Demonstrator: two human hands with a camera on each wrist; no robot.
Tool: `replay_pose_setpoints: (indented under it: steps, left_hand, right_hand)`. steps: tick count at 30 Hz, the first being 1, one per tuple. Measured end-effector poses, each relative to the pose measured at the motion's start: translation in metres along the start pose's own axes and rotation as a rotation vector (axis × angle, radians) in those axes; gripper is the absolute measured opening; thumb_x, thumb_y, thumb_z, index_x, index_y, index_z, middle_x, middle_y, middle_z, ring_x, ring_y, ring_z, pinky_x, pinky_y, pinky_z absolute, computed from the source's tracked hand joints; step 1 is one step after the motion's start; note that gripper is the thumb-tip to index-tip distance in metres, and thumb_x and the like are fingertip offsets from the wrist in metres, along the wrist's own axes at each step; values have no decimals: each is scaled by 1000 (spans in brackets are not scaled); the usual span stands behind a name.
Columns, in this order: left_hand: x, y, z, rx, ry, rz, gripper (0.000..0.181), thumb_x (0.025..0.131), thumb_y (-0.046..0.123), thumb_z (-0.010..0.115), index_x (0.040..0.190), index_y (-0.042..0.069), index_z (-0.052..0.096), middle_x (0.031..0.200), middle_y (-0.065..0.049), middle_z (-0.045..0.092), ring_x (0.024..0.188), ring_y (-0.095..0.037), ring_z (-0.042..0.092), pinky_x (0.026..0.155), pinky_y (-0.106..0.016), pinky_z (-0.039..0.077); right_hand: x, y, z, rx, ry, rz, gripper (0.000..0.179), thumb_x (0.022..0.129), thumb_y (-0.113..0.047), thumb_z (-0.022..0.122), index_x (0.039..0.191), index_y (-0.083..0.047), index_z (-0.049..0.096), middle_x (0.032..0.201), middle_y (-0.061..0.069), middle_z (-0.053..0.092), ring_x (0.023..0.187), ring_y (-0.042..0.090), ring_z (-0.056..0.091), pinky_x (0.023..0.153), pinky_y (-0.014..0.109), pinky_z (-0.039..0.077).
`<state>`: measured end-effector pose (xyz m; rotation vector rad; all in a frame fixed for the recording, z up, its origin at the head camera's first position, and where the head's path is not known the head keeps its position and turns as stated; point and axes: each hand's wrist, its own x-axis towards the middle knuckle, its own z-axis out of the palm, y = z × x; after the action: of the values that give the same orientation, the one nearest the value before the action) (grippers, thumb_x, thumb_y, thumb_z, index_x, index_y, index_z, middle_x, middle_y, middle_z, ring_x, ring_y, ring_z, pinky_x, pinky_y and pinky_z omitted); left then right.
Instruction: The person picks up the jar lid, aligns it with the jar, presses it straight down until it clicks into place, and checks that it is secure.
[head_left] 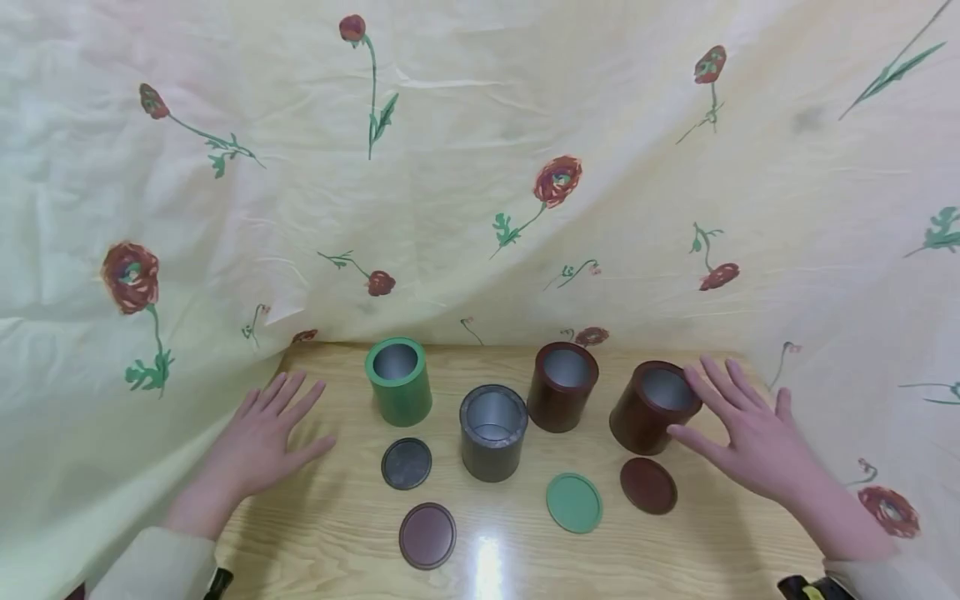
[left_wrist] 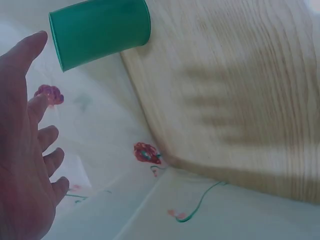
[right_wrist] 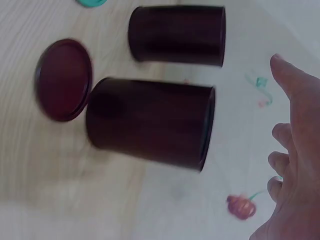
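Note:
Both hands are held above the table with fingers spread, holding nothing. My left hand [head_left: 258, 437] is left of an uncovered green canister [head_left: 405, 392], which also shows in the left wrist view. My right hand [head_left: 757, 425] is nearest a dark red canister [head_left: 647, 412] at the right; in the head view its fingertips overlap the rim. A second dark red canister [head_left: 558, 396] stands beside it, and a grey canister [head_left: 491, 446] sits in the middle. All stand upright with open tops. In front lie a dark grey lid [head_left: 407, 463], a purplish-brown lid [head_left: 427, 536], a green lid [head_left: 574, 502] and a dark red lid [head_left: 648, 486].
The light wooden table [head_left: 337, 533] ends at a back edge just behind the canisters. A pale cloth [head_left: 450, 208] with printed red flowers hangs behind and along both sides. Hand shadows fall on the wood.

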<state>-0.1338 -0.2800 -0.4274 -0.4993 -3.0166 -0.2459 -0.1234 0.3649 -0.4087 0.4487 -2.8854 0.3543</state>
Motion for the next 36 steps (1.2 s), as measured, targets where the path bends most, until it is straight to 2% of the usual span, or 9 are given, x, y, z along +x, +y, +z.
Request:
replay_pose_setpoints:
  steps: [8,12,16,20,23,30,36]
  left_hand:
    - [9,0,-7,41,-8,53,89,97,70,63,165,15,44,172,-20,33,158,-47,27,125,-69,21]
    - [13,1,-9,58,-19,82,90,96,72,62,164,16,45,172,-18,34,158,-46,28,127,-66,22]
    - [15,2,-12,68,-20,119,91,96,74,62,164,17,45,171,-18,36,157,-47,31,126,-66,25]
    - [15,3,-11,62,-48,139,93,95,75,61,165,17,44,171,-19,35,157,-48,30,126,-67,24]
    - [14,1,-9,59,-70,146,94,94,76,62,165,18,43,172,-19,34,158,-47,27,127,-67,22]
    - [12,3,-4,60,-87,184,93,93,75,65,164,19,45,170,-18,38,157,-46,30,126,-66,26]
    - [9,4,5,38,-102,195,93,93,76,64,164,19,47,169,-18,40,156,-46,34,125,-68,26]
  right_hand:
    - [22,-31,-2,38,-8,-73,94,95,-51,78,170,-21,31,175,17,27,165,39,12,113,87,-11]
    - [31,-47,-1,34,-21,-102,94,95,-53,77,170,-20,31,176,16,26,164,41,14,115,85,-12]
    - [40,-64,2,37,-19,-141,95,95,-52,79,170,-20,31,176,15,27,162,43,18,116,85,-7]
    - [48,-84,5,51,-20,-197,96,94,-52,79,170,-20,32,176,14,27,162,44,20,116,87,-2]
    - [54,-100,6,71,-52,-219,95,94,-55,77,170,-19,32,177,12,25,163,43,17,117,86,-1]
    - [57,-129,21,121,-68,-260,90,95,-55,77,168,-18,38,176,8,27,164,39,17,118,86,6]
    - [50,-151,37,161,-85,-306,93,95,-60,75,169,-21,35,177,5,25,164,36,17,121,83,3]
